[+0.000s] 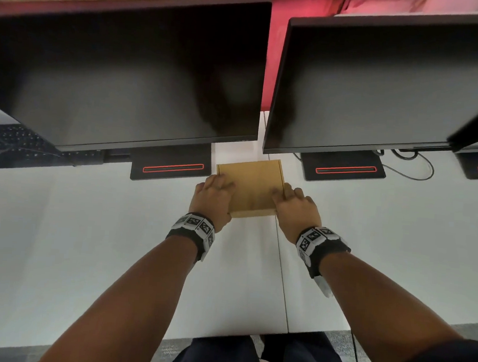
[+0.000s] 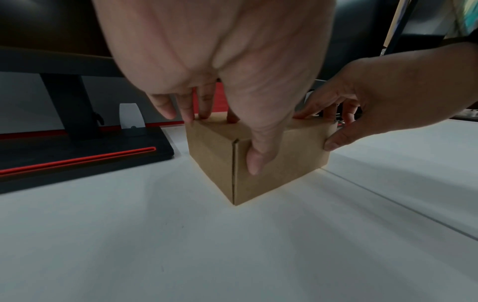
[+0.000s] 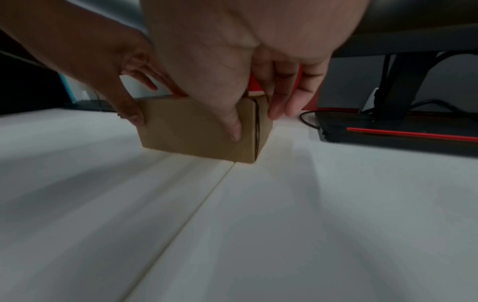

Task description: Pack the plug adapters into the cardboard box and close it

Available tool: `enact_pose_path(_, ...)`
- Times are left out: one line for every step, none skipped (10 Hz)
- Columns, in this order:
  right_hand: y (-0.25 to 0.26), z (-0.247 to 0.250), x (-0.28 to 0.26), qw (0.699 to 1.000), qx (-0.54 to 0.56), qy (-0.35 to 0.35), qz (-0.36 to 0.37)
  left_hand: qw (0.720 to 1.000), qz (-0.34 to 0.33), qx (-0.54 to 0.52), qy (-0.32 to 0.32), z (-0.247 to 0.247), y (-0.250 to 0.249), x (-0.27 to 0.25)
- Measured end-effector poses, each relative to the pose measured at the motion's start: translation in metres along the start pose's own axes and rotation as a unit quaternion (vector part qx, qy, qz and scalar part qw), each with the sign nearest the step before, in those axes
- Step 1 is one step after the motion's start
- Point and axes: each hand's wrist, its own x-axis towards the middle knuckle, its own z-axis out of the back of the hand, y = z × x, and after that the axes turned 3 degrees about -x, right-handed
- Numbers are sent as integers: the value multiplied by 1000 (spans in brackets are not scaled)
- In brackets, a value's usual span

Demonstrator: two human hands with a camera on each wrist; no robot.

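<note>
A small brown cardboard box point(image 1: 250, 186), its lid flat and closed, sits on the white desk point(image 1: 86, 241) at the middle of the head view, between two black monitor bases with red stripes point(image 1: 171, 168). The left hand point(image 1: 212, 198) grasps the box's left near corner, fingers point(image 2: 186, 108) on the top edge and thumb point(image 2: 254, 159) pressed to the near side. The right hand point(image 1: 296, 207) grasps the right near corner likewise, thumb point(image 3: 234, 126) on the near face. Two dark monitor screens point(image 1: 126, 74) fill the upper frame.
</note>
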Motion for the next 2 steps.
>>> enact_pose_path(0, 14, -2, 1000, 21, 19, -11, 999, 10, 34, 31, 10, 0, -2)
enact_pose_path(-5, 31, 1, 997, 69, 36, -4, 997, 29, 54, 56, 22, -14, -5)
